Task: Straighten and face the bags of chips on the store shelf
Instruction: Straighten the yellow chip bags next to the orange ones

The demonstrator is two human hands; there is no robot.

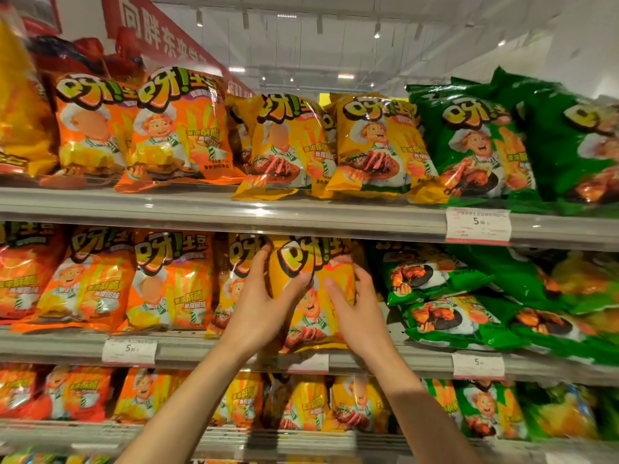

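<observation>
A yellow chip bag point(313, 259) stands upright at the middle of the centre shelf point(201, 346), its front facing me. My left hand point(264, 303) grips its left side and my right hand point(358, 313) grips its right side. A second yellow bag point(234, 262) stands just left of it, partly hidden by my left hand. Orange bags point(167, 279) fill the shelf to the left. To the right, green bags point(435, 272) lie tipped over and stacked.
The upper shelf point(301, 212) carries orange, yellow point(378, 142) and green bags point(479, 145), some leaning. The lower shelf holds more bags point(308, 403). White price tags point(477, 226) hang on the shelf rails. A red banner point(157, 35) hangs overhead at the left.
</observation>
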